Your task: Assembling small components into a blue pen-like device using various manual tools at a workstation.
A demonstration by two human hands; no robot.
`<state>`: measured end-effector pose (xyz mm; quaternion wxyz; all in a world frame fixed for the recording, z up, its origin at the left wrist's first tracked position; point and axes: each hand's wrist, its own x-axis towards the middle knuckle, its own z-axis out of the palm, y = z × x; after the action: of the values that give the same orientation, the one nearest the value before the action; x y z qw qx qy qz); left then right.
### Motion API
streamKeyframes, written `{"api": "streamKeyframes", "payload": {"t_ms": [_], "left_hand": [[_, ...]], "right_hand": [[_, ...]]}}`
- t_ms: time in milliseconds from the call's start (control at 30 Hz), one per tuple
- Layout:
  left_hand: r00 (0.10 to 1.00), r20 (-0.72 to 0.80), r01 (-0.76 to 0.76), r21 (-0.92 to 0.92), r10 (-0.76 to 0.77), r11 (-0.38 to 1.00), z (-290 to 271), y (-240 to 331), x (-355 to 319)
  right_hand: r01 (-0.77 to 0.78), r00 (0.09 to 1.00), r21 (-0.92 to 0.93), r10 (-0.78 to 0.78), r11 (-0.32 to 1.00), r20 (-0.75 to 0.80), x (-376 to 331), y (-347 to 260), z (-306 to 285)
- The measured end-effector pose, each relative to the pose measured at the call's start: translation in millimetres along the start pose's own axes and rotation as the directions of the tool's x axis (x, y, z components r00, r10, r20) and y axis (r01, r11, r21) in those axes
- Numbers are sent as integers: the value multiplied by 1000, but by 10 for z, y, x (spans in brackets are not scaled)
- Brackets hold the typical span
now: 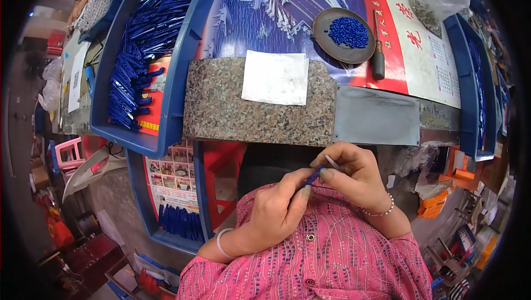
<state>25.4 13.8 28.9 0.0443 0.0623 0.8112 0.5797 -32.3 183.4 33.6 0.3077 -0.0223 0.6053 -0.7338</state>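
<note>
In front of my body, just below the table edge, both hands meet at a slim blue plastic piece [313, 177]. My left hand [279, 206] pinches its lower end between thumb and fingers. At the upper end, the thumb and fingers of my right hand [354, 175] are closed on the piece. A thin pale stick [332, 162] also pokes out between the right hand's fingers; its other end is hidden. On the table, a round dark dish [326, 42] holds a heap of small blue pellets [349, 31].
A blue tray [175, 101] of slim blue pieces [152, 29] stands at left; a lower tray [145, 200] holds more. White paper [275, 77] lies on the granite slab [215, 106], beside a grey metal plate [377, 116]. A dark-handled screwdriver [378, 62] lies right of the dish. Another tray [469, 89] stands far right.
</note>
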Motion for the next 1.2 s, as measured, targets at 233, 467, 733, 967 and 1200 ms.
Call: {"api": "streamKeyframes", "payload": {"t_ms": [233, 467, 733, 967, 1200], "left_hand": [[998, -35, -47, 90, 50, 995, -1, 56, 19], [965, 104, 253, -146, -240, 956, -8, 70, -35], [960, 139, 269, -241, -241, 933, 17, 22, -45], [972, 103, 230, -209, -212, 950, 42, -31, -63], [992, 35, 127, -55, -125, 990, 42, -43, -44]], "right_hand": [[35, 999, 74, -33, 997, -36, -110, 127, -42], [60, 997, 70, -57, 996, -54, -127, 197, -26], [148, 988, 110, -142, 983, -55, -96, 279, -28], [129, 989, 90, -121, 988, -82, -90, 313, -7], [93, 991, 78, -85, 993, -101, -84, 267, -1]]}}
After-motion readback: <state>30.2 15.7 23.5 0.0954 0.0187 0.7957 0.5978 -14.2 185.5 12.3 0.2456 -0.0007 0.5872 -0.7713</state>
